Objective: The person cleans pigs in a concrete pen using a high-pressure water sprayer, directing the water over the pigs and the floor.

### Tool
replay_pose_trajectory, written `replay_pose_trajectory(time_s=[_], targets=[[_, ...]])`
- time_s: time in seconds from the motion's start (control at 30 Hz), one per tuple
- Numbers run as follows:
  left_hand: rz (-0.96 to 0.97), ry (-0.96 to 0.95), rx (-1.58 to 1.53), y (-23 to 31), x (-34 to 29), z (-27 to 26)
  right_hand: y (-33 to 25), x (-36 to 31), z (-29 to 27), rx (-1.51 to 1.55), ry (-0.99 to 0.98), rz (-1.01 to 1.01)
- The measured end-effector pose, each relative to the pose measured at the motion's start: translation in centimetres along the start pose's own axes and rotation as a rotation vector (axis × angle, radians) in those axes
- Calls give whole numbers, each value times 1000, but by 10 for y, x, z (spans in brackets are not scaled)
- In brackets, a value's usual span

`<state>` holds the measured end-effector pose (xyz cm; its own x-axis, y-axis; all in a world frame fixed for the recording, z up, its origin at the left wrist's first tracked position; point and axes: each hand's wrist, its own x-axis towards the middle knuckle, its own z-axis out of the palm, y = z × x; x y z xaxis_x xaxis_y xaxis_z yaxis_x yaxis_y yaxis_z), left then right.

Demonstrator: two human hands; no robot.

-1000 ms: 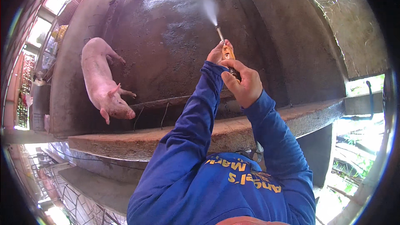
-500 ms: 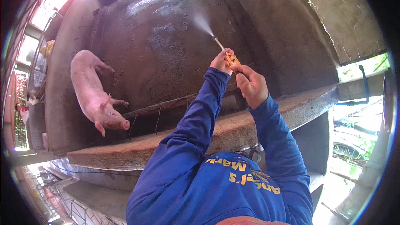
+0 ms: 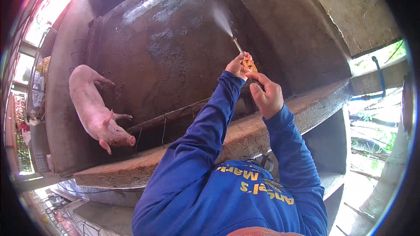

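My left hand (image 3: 236, 67) is wrapped round an orange-bodied spray gun (image 3: 250, 65) with a metal nozzle (image 3: 237, 44). A white fan of water (image 3: 222, 18) leaves its tip toward the far wet concrete floor. Close behind the gun is my right hand (image 3: 268, 97). Its index finger reaches to the gun's rear end, its thumb stands apart, and the other fingers are curled and partly hidden. On the left a pink pig (image 3: 93, 105) stands at the wall, snout toward the low front wall.
The thick concrete ledge (image 3: 245, 138) of the pen's front wall runs across before me. Thin bent metal rods (image 3: 163, 133) rise beside its inner edge. A blue pipe (image 3: 379, 75) is at the right. Another pig (image 3: 64, 223) shows behind bars at lower left.
The view has shifted slightly, and the spray gun sits a little farther right with both hands. The water still sprays out. The pig holds nearly the same pose.
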<state>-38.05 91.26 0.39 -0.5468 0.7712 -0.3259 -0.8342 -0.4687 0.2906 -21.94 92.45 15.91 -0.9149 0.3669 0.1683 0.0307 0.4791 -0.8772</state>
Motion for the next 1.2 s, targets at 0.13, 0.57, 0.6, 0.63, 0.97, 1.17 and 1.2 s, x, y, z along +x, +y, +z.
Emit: replay_pose_trajectory(time_s=[0.13, 0.57, 0.6, 0.63, 0.97, 1.17, 1.2], targets=[[0, -112, 34, 4, 8, 3, 7, 3, 0, -19, 7, -4], [-16, -43, -179, 1, 11, -29, 16, 23, 3, 103, -66, 221], [-19, -42, -182, 4, 8, -30, 20, 23, 6, 113, -88, 193], [41, 15, -128, 6, 4, -31, 23, 23, 6, 123, -109, 165], [62, 14, -49, 20, 12, -34, 16, 31, 15, 11, -115, 63], [95, 48, -95, 24, 8, -36, 21, 34, 21, 113, -106, 154], [75, 32, -97, 25, 9, -37, 20, 34, 22, 78, -104, 88]])
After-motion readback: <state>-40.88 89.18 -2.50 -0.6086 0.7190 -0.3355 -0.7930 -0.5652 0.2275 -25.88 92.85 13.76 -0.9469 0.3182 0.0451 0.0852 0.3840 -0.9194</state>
